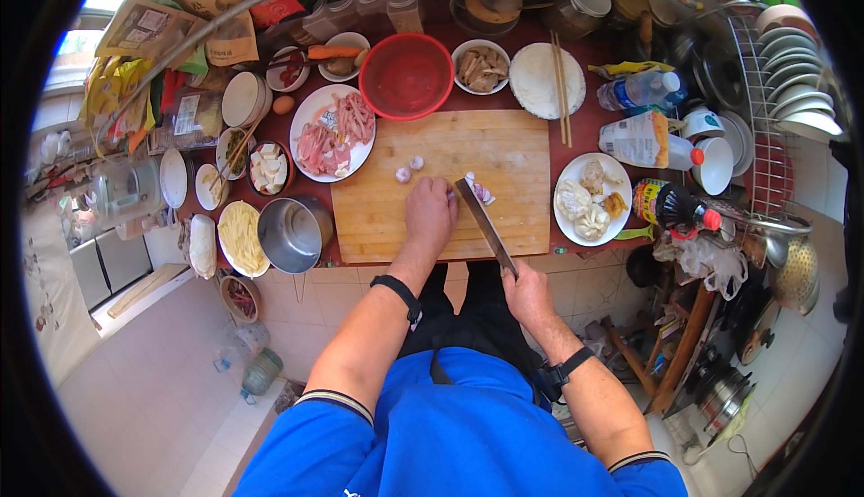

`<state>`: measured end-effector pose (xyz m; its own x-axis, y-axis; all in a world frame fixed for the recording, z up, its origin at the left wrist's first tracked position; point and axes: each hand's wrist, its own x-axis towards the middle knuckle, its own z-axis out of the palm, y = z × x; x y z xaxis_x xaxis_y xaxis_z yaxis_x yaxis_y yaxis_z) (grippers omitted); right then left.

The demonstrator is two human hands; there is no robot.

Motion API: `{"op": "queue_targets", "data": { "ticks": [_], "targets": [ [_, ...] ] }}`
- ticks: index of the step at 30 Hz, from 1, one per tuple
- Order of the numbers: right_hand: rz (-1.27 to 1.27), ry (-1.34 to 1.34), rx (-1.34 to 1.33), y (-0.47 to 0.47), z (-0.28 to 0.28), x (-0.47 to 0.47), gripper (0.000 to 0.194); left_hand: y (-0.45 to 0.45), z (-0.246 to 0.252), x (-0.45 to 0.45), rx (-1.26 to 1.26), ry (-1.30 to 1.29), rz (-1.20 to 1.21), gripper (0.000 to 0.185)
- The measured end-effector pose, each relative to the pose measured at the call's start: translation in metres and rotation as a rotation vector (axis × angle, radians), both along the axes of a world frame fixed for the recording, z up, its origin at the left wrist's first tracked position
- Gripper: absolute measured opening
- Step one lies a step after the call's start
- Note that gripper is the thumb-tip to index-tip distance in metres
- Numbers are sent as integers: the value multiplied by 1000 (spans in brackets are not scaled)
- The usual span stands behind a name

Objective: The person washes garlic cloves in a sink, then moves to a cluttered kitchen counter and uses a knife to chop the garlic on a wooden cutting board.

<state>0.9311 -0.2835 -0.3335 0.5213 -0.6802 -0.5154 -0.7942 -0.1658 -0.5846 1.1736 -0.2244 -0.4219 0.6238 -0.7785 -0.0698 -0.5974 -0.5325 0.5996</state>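
My right hand grips the handle of a kitchen knife, whose blade points up and left over a wooden cutting board. Purple-white garlic pieces lie beside the blade's tip, on its right. My left hand rests on the board left of the blade with its fingers bunched; whether it holds anything is hidden. Two garlic cloves lie just above and left of it. A white plate of sliced raw meat overlaps the board's upper left corner.
Behind the board stand a red plastic bowl, a bowl of sliced food and a white plate with chopsticks. To the right are a plate with garlic bulbs and bottles. A steel pot stands left, near the table edge.
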Motion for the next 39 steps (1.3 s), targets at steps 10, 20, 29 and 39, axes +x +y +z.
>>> {"op": "queue_targets", "data": {
  "ticks": [10, 20, 29, 39],
  "targets": [
    [19, 20, 8, -2, 2, 0, 19, 10, 0, -19, -38, 83, 70, 15],
    [14, 2, 3, -3, 5, 5, 20, 2, 5, -30, 128, 291, 249, 21],
    [19, -34, -1, -1, 9, 7, 21, 7, 2, -29, 172, 277, 238, 19],
    [72, -15, -39, -1, -5, 10, 17, 9, 1, -29, 184, 278, 233, 15]
  ]
}}
